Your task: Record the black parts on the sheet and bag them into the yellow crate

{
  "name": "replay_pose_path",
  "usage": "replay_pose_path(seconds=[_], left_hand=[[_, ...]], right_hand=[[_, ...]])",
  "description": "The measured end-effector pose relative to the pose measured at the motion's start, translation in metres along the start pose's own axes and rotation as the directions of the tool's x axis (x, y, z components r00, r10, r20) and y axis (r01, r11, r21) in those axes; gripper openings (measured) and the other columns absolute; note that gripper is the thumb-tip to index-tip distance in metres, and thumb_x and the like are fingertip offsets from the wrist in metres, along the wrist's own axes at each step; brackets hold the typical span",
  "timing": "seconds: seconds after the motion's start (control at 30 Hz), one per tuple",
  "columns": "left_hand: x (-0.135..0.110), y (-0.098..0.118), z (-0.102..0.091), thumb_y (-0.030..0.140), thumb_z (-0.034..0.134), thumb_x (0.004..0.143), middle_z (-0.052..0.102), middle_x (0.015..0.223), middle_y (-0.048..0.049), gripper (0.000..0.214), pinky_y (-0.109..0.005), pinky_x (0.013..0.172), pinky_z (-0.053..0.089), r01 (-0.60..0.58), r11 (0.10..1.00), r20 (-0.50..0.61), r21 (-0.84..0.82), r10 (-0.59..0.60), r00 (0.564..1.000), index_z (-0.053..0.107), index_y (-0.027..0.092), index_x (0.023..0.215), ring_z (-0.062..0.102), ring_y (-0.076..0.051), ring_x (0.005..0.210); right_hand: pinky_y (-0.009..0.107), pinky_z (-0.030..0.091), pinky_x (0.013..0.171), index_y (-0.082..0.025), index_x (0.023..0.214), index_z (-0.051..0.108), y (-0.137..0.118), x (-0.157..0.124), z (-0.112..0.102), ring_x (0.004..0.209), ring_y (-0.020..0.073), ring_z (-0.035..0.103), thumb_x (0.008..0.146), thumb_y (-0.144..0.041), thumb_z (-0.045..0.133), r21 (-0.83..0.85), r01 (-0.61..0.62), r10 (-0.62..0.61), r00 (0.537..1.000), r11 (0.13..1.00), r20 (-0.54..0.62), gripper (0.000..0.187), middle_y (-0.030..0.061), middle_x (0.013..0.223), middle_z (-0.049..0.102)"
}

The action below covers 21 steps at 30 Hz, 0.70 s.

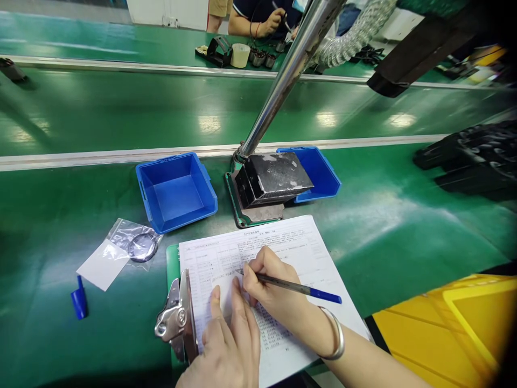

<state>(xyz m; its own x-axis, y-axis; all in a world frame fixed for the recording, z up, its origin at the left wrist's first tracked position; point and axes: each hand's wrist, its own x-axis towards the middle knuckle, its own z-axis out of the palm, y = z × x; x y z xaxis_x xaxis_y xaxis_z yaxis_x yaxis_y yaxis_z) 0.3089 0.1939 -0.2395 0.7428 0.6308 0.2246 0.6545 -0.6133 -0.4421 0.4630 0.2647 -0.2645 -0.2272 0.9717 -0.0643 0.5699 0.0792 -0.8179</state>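
My right hand (271,283) is closed round a blue pen (297,288), its tip touching a printed form (307,253) on a green clipboard (173,265). A silver bangle (335,334) circles that wrist. My left hand (228,347) lies flat on the paper's near edge, fingers stretched out, beside the metal clip (177,318).
A blue pen cap (79,302) and a clear bag with a ring (139,245) lie left. Two blue bins (175,188) (323,170) flank a black block (272,178) on a chrome pole's base. A yellow crate (464,323) sits right; another person's hands (274,21) work across the belt.
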Motion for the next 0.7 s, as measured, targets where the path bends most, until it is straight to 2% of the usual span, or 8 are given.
replay_pose_path(seconds=[0.4, 0.7], left_hand=[[-0.0004, 0.0013, 0.0011, 0.028, 0.048, 0.084, 0.070, 0.112, -0.0220, 0.045, -0.055, 0.092, 0.042, 0.008, 1.000, -0.004, -0.011, -0.008, 1.000, 0.061, 0.000, 0.116, 0.071, -0.029, 0.075], [0.0013, 0.0003, -0.0002, 0.026, 0.046, 0.086, 0.069, 0.114, -0.0231, 0.044, -0.055, 0.092, 0.041, 0.015, 1.000, -0.003, -0.021, -0.015, 1.000, 0.060, -0.002, 0.116, 0.071, -0.031, 0.078]], right_hand=[[0.022, 0.040, 0.046, -0.024, 0.073, 0.036, 0.0016, -0.0009, -0.0009, 0.043, 0.0099, 0.052, 0.087, -0.023, 0.051, -0.042, 0.016, -0.016, 1.000, 0.999, -0.006, 0.020, -0.0082, 0.047, 0.052], [0.021, 0.041, 0.045, -0.025, 0.073, 0.034, -0.0037, 0.0022, -0.0016, 0.038, 0.0093, 0.052, 0.087, -0.021, 0.048, 0.016, 0.005, -0.005, 1.000, 1.000, 0.006, 0.019, -0.0092, 0.043, 0.052]])
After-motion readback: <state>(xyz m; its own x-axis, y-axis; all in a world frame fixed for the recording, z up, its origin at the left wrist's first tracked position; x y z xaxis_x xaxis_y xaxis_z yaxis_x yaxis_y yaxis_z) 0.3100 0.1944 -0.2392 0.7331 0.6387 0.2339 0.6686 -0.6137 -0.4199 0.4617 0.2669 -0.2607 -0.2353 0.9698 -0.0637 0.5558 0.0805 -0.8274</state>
